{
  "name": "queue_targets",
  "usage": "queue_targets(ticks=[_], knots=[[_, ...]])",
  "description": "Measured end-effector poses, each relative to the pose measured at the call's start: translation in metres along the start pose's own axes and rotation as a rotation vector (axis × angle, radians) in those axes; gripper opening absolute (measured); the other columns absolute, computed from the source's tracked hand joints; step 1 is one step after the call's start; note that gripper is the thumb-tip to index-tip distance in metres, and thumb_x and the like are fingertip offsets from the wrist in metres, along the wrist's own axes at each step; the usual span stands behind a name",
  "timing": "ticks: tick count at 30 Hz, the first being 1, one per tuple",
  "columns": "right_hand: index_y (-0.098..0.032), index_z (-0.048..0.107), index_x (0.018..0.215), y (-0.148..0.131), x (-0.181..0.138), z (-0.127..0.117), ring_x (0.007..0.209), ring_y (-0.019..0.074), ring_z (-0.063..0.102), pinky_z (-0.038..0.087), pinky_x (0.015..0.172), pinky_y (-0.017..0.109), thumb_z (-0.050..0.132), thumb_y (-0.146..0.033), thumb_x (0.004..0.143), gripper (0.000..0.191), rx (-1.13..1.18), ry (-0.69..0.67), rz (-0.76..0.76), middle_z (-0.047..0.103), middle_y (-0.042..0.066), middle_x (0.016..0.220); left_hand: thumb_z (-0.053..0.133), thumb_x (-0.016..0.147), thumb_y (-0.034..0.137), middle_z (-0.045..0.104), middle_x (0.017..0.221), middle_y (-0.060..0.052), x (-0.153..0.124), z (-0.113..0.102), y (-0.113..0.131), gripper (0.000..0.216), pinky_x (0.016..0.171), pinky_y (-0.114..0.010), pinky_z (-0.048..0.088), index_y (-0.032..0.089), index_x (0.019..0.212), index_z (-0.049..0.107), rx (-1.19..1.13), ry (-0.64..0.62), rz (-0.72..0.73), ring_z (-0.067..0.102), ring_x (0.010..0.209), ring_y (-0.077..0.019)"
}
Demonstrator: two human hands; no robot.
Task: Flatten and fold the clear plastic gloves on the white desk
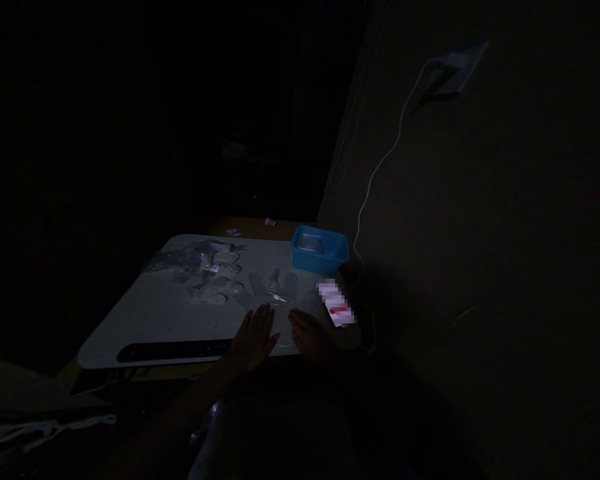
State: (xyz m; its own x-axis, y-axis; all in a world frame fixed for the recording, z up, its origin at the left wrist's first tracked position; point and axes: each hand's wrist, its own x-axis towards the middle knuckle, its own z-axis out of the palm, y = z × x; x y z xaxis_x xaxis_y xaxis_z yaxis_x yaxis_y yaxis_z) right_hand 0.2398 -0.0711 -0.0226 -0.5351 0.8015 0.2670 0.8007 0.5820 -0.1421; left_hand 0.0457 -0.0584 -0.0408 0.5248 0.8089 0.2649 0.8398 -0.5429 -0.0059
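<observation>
The scene is very dark. My left hand [254,337] lies flat on a white board [145,313], fingers stretched out and together. My right hand [307,335] rests beside it at the board's near edge, its fingers dim and partly curled. Just beyond both hands lies a clear plastic glove [275,288], flat on the board with its fingers pointing away. Neither hand visibly grips it.
A heap of crumpled clear plastic [205,267] lies on the board's far left. A blue plastic tub [320,250] stands at the far right corner. A lit phone screen [336,303] lies right of my hands. A white cable [380,167] runs up the wall to a socket [455,67].
</observation>
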Motion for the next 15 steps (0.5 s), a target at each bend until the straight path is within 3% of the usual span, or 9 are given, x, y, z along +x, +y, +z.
queue_targets(ticks=[8,15], knots=[[-0.005,0.042,0.125,0.026,0.017,0.001,0.126,0.0236,0.032,0.023,0.104,0.043,0.034,-0.034,0.089,0.047,-0.151,0.009,0.105,0.038,0.017,0.134,0.021,0.087,0.048,0.032,0.139,-0.014,-0.016,-0.006,-0.010,0.060,0.104,-0.041,0.020,0.011,0.132,0.034,0.040,-0.022,0.009,0.024,0.130,-0.0237],[-0.008,0.048,0.121,0.053,0.028,-0.005,0.124,0.0259,0.035,0.014,0.103,0.054,0.036,-0.039,0.088,0.046,-0.237,0.070,0.195,0.046,0.018,0.127,0.022,0.087,0.048,0.031,0.139,-0.014,-0.017,-0.005,-0.013,0.059,0.103,-0.041,0.022,0.012,0.132,0.032,0.031,-0.037,0.017,0.024,0.130,-0.0236]])
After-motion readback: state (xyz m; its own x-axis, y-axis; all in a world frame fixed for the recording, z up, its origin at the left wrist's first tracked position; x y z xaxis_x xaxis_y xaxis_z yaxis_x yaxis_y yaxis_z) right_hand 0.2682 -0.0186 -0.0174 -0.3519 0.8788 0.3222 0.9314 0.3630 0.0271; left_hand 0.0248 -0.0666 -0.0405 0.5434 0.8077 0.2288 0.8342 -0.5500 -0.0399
